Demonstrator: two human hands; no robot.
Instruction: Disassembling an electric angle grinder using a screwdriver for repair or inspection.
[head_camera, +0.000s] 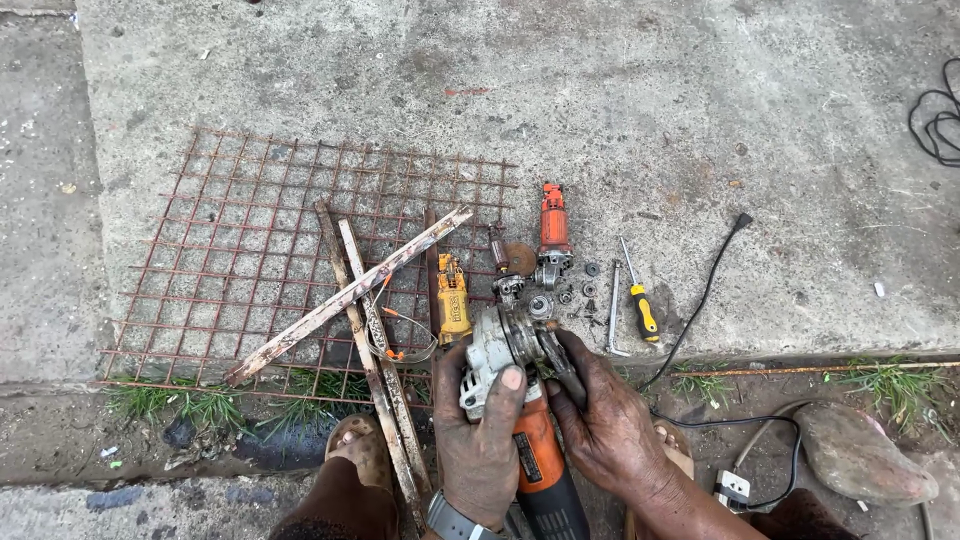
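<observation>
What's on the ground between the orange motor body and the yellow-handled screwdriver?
Head view: small loose washers and nuts and a metal wrench lie between the orange motor body and the yellow-handled screwdriver.

Two hands: left hand and right hand, both at 6 o'clock on one orange grinder; two sandalled feet, one at 7 o'clock, one at 5 o'clock. One rusty wire mesh at 9 o'clock bearing four metal strips; one yellow tool body and one orange tool body near centre. One screwdriver and one wrench at 3 o'clock, small washers uncountable; one stone and one white plug block at 5 o'clock.
</observation>
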